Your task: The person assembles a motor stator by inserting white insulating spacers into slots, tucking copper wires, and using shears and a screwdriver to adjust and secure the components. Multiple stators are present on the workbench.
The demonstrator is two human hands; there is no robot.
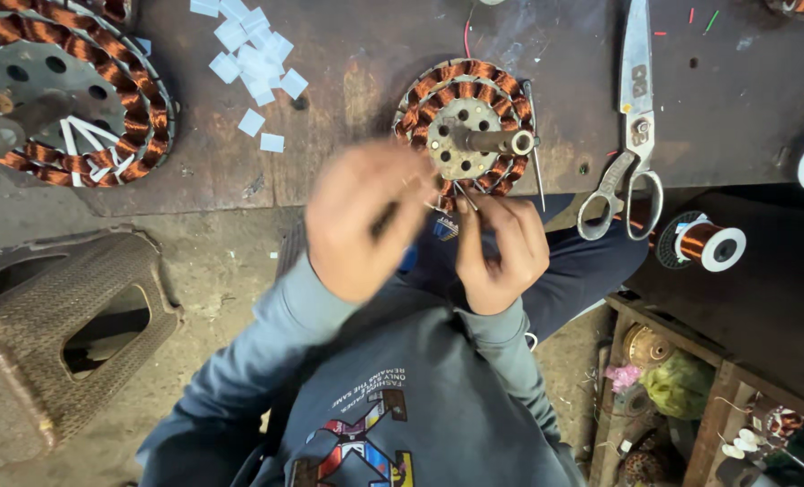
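Left hand [366, 221] is motion-blurred, fingers curled toward the near rim of the stator [464, 135]; I cannot tell whether it grips anything. Right hand [499, 248] is clenched in a pinch at the same near edge, fingertips closed on something thin, likely a wire end or a paper slip, too small to name for certain.

The stator lies flat on the table [348, 81], near its front edge, shaft [501, 142] pointing up toward the camera, copper coils ringing the perforated steel hub. A thin needle-like tool [537, 167] lies against its right side.

Step in hand, as I judge it: working the winding or slot insulation at the lowest coils, where both hands meet.

Next move, by my reading, calls for a steady pinch and a small, controlled pull or tuck at that slot, without kinking the fine wire or scraping its enamel.

Around it: cut white paper slips [251, 54] to the upper left, a larger wound stator [68, 90] at far left, scissors [634, 135] to the right, a spool of copper wire [704, 242] below them, a brown stool [59, 334] on the floor.
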